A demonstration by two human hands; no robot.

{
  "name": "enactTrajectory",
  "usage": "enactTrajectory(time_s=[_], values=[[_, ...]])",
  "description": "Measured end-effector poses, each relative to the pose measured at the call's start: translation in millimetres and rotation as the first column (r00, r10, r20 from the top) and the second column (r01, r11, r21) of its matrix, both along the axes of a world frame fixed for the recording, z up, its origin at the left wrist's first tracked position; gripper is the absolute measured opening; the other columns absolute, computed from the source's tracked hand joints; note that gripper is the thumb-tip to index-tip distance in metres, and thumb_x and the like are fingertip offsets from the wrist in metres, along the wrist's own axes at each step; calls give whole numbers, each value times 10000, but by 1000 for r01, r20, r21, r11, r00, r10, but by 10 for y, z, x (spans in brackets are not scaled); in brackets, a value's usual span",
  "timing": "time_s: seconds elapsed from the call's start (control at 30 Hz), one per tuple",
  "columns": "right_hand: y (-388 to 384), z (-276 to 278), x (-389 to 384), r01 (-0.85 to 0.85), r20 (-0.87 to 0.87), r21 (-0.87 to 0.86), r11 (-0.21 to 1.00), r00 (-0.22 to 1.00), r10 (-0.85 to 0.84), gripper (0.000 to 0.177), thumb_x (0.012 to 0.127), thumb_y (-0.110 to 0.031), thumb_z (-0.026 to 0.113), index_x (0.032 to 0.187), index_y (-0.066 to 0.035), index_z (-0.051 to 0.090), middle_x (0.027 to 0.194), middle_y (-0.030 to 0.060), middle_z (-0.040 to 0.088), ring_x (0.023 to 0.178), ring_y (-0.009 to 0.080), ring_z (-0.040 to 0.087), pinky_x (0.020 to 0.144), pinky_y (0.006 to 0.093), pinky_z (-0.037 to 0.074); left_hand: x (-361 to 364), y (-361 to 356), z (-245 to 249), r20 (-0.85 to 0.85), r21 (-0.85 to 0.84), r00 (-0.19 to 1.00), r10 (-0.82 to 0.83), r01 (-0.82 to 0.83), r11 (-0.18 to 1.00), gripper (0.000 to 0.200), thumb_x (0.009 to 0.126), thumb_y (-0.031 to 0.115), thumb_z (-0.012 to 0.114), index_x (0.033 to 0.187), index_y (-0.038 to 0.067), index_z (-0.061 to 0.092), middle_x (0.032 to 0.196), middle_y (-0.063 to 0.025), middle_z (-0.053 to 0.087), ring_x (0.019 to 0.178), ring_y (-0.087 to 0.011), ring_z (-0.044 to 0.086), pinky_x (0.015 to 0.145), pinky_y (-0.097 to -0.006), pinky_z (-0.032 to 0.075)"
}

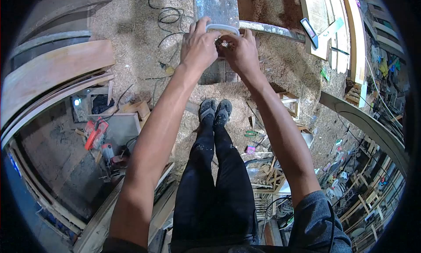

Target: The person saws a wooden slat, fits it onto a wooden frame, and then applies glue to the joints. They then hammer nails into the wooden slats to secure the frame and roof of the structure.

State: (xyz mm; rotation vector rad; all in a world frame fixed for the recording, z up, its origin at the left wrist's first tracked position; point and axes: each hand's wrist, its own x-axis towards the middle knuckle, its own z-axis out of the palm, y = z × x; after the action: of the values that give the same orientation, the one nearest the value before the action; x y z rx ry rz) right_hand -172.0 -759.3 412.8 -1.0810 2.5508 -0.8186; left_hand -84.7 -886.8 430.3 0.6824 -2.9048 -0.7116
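Observation:
A small pale plastic container (223, 27) with a light rim is held over the near end of a worn plank bench. My left hand (199, 44) is closed around its left side, thumb towards the middle. My right hand (241, 50) is closed at its right side, with fingers curled at the rim and inwards. Between the hands show small shiny and brown bits (225, 44), too small to name. The hands hide most of the container.
The worn plank bench (215, 7) runs away from me over sawdust. A black cable (169, 17) coils left of it. A phone-like device (309, 32) lies on boards at right. A red power tool (96, 133) sits at left. Wood scraps (274, 176) lie right of my legs.

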Motion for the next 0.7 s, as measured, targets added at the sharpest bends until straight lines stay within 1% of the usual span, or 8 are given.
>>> enactTrajectory(time_s=[0.1, 0.17, 0.27, 0.4, 0.47, 0.53, 0.6, 0.7], values=[[-5, 13, -13, 0, 25, 39, 999, 1000, -1, 283, 769, -271, 781, 1041, -193, 761, 1119, 213, 567, 1048, 393, 565, 851, 471, 511, 27, -54, -76, 3, 58, 1000, 19, -20, 998, 341, 798, 28, 664, 1120, 112, 738, 1431, -138, 480, 1310, -318, 481, 1120, -430, 403], [20, -40, -39, -9, -43, -12, 1000, 999, 8, 253, 787, -267, 770, 1021, -172, 766, 1104, 202, 574, 1024, 378, 568, 854, 460, 505, 69, -95, -115, -18, 92, 1000, 21, -20, 996, 318, 803, 48, 680, 1107, 118, 743, 1423, -142, 489, 1306, -324, 486, 1113, -431, 408], [31, -131, -62, 4, -37, -87, 996, 999, -8, 219, 806, -260, 760, 995, -148, 769, 1048, 189, 592, 1019, 370, 570, 852, 448, 500, 77, -96, -136, -40, 138, 999, 32, -27, 990, 271, 815, 89, 707, 1082, 118, 749, 1403, -150, 507, 1290, -334, 503, 1094, -430, 421], [37, -122, -91, 7, -33, -105, 994, 999, -10, 194, 813, -221, 759, 981, -125, 766, 1039, 192, 598, 999, 372, 577, 852, 455, 499, 98, -79, -133, -35, 139, 999, 30, -25, 990, 229, 833, 137, 729, 1057, 92, 735, 1386, -161, 513, 1255, -343, 531, 1065, -426, 445], [37, -181, -152, 44, 114, -188, 981, 993, -23, 182, 810, -186, 762, 976, -111, 763, 1089, 202, 589, 979, 377, 586, 859, 463, 496, 82, -74, -145, -51, 159, 998, 42, -34, 987, 232, 833, 142, 731, 1059, 86, 727, 1383, -162, 513, 1246, -342, 537, 1058, -427, 450], [42, -117, -160, 50, 126, -166, 985, 992, -30, 206, 803, -173, 764, 998, -108, 756, 1098, 207, 588, 970, 380, 590, 866, 460, 497, 79, -66, -125, -67, 177, 996, 56, -43, 983, 237, 833, 146, 733, 1060, 79, 719, 1379, -163, 512, 1238, -340, 544, 1051, -428, 455], [35, -104, -164, 54, 136, -144, 988, 990, -35, 231, 796, -160, 766, 1020, -106, 749, 1107, 212, 586, 961, 384, 594, 874, 457, 497, 67, -65, -112, -75, 138, 996, 38, -27, 990, 246, 829, 140, 731, 1062, 63, 706, 1356, -163, 520, 1224, -341, 551, 1038, -433, 462], [6, -115, -84, 1, 60, -182, 983, 998, 10, 295, 790, -174, 765, 1083, -151, 738, 1148, 211, 573, 1020, 389, 576, 876, 477, 495, 53, -108, -125, -24, 125, 999, 27, -23, 992, 247, 830, 134, 722, 1063, 51, 706, 1323, -164, 532, 1196, -345, 568, 1019, -434, 474]])
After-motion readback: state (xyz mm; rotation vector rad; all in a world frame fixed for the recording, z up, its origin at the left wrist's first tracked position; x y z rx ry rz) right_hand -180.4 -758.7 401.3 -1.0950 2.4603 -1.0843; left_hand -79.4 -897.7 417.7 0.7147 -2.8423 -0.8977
